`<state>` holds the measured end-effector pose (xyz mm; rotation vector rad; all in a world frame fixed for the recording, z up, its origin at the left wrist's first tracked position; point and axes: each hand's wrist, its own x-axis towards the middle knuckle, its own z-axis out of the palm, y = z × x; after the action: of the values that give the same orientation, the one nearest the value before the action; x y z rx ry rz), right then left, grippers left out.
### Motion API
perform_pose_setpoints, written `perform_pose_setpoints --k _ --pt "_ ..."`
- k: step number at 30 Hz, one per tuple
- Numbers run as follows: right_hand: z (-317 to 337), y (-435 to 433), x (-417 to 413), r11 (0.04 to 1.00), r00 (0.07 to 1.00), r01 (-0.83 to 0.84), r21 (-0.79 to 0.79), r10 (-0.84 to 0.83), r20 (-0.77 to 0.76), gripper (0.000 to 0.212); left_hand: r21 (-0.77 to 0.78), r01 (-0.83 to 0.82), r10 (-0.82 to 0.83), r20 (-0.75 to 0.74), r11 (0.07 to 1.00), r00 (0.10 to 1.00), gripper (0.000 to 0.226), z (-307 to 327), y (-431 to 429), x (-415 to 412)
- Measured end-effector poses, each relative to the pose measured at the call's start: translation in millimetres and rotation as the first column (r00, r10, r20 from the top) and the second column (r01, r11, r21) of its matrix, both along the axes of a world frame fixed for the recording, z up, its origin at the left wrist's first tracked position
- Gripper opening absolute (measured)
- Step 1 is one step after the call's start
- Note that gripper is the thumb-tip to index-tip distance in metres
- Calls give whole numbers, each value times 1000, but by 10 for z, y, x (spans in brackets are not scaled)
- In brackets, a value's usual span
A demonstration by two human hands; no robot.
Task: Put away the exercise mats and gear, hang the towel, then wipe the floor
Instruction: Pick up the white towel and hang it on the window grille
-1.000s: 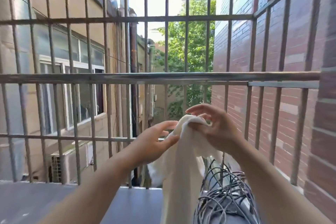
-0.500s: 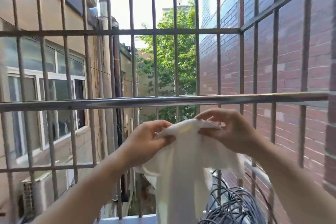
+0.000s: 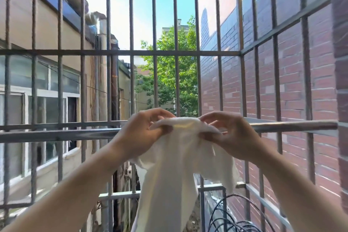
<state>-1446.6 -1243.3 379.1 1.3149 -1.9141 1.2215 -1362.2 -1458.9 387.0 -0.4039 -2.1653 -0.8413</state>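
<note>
– Holding up the towel (image 3: 180, 156) with both hands, is that it?

– Yes. The left hand (image 3: 143, 133) pinches the top edge on its side, with the thumb under the cloth and the fingers curled over it. The right hand (image 3: 231, 135) pinches the other end of that edge, with a few fingers lifted loosely above.

– Where does the towel sit?

– It is white, and its bunched top edge spans between the two hands, level with the horizontal metal rail (image 3: 56, 134) of the window grille. The rest hangs in loose folds between the forearms and runs out past the bottom of the view.

– Is it over the rail?

– I cannot tell. The hands and cloth cover that stretch of rail.

– What else is around?

– Vertical bars (image 3: 154, 24) close off the front and the right side. A red brick wall (image 3: 293, 90) runs beyond the bars on the right. A beige building (image 3: 47, 30) with a window (image 3: 47, 122) stands on the left. A green tree (image 3: 169, 73) shows between them under blue sky. Low on the right, a coil of dark cables (image 3: 235, 218) lies near the towel's lower right corner.
</note>
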Motion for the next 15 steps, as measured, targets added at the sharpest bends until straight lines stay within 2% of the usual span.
perform_pose_setpoints --k 4,8,15 --pt "258 -70 -78 998 996 55 -12 -56 -63 33 -33 -47 46 -33 998 998 20 290 -51 -44" --pt "475 -236 -184 995 986 96 7 -94 -138 31 8 -40 41 -36 999 999 17 502 -134 -159" --pt "706 -471 -430 990 964 139 -8 -137 -229 38 22 -103 105 -90 994 990 20 723 -348 -452"
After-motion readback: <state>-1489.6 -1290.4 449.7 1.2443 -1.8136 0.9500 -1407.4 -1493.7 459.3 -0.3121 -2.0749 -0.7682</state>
